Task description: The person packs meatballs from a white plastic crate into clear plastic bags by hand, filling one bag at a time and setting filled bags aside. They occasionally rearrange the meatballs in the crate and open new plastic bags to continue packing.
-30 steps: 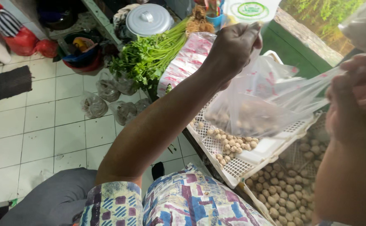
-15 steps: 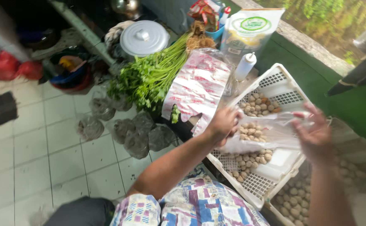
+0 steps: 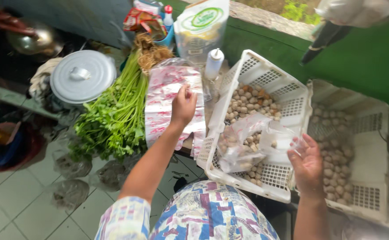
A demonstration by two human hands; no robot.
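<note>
Head view: we press left hand [image 3: 183, 106], fingers bent, on bag stack [image 3: 168, 95] right of greens [image 3: 114, 115]. Right hand [image 3: 308, 164] open, fingertips touching filled clear bag [image 3: 243, 144] lying in white basket [image 3: 288, 109] of meatballs [image 3: 250, 100].

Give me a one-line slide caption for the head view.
Left hand on a stack of printed plastic bags; right hand beside a filled clear bag in a white basket of meatballs.

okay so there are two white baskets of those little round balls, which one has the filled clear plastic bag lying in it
The nearer white basket, the one between the two hands. The filled clear bag lies inside it beside the right hand. The far-right basket holds only loose balls.
</note>
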